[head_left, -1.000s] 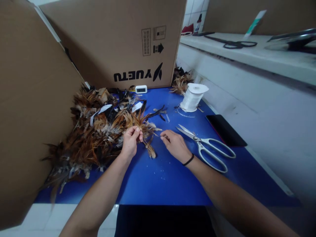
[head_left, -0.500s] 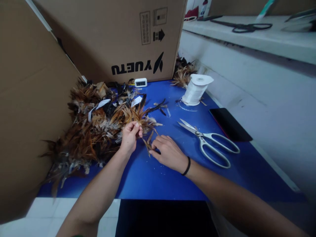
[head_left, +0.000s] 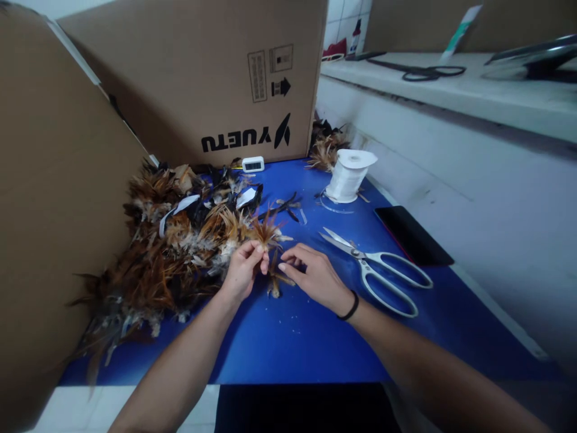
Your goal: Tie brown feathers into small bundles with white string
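Observation:
Between its thumb and fingers my left hand (head_left: 246,267) pinches a small bunch of brown feathers (head_left: 265,230), tips pointing up and away from me. My right hand (head_left: 313,275), a black band at its wrist, hovers just to the right with fingers curved and apart; nothing shows in them. A few loose feathers (head_left: 276,281) lie on the blue table (head_left: 265,352) below and between the hands. To the left spreads a large pile of brown, black and whitish feathers (head_left: 180,240).
Right of my right hand lie scissors (head_left: 374,264) and a dark tablet-like device (head_left: 412,234). Behind them stands a white ribbon spool (head_left: 347,177). A small digital display (head_left: 253,164) sits before a cardboard box (head_left: 180,78). Another pair of scissors (head_left: 428,72) rests on the ledge.
My right hand has drawn slightly away from the loose feathers, which now lie on the table. My left hand still pinches its bunch. The view has tilted and shifted a little.

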`<state>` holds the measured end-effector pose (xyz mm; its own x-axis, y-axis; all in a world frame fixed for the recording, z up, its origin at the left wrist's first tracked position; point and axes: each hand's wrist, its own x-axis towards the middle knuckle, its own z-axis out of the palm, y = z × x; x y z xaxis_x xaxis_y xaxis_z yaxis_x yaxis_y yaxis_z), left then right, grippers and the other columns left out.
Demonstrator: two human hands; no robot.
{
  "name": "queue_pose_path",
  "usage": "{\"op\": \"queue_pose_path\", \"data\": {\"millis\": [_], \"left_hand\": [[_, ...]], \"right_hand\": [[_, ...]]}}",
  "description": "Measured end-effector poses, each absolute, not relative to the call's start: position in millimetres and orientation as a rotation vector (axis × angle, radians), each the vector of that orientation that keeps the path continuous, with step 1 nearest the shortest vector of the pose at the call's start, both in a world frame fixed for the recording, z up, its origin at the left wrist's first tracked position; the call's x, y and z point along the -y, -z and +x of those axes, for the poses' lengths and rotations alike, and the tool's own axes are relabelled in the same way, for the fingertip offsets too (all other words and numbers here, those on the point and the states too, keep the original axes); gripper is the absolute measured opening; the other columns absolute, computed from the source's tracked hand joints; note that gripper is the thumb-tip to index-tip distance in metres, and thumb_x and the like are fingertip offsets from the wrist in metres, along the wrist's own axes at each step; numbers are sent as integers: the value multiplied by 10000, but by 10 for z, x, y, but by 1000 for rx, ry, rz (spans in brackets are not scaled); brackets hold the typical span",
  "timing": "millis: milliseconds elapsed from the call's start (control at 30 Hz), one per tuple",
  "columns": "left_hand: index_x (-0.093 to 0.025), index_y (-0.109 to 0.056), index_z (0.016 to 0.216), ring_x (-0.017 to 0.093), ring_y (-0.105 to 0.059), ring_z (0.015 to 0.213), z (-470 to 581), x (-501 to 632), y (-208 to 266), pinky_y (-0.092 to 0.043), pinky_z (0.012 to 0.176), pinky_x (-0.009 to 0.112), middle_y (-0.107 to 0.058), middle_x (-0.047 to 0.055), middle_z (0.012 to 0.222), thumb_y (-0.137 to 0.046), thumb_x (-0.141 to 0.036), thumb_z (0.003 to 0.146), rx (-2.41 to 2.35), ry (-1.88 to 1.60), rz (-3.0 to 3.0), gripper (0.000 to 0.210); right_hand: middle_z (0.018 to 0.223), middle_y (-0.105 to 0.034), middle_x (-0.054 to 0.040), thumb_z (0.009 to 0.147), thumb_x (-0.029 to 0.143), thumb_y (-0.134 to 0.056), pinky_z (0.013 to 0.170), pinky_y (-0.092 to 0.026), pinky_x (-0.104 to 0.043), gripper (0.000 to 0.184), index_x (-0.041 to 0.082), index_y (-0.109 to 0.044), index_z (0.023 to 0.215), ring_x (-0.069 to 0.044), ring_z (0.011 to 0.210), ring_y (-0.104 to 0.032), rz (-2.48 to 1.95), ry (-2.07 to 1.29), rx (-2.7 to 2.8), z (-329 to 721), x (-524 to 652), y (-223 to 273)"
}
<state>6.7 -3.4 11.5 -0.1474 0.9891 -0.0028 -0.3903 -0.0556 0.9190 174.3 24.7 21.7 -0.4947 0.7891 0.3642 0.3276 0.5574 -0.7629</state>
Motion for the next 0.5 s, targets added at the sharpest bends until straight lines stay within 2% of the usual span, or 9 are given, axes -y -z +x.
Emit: {"op": "queue_pose_path", "data": {"millis": [333,500], "left_hand": [[-138,-532,670,46,-450,418,187,142,-154,-365,480,174,-528,-40,500,-639,-352,783,-1023,-1300,957,265],[-145,-519,659,55,-427,398,202,149,-146,-353,459,181,-498,-45,452,-638,-351,783,-1031,-1264,993,268]], "right_hand": [[735,-616,3,734,213,-647,627,-454,-249,151,162,-642,877,-111,648,-555,-806,-1215,1754,1703,-276,-212],[703,-607,-5,730,301,-670,609,-447,-252,163,145,-644,771,-116,637,-542,-789,-1351,1714,1699,-275,-217]]}}
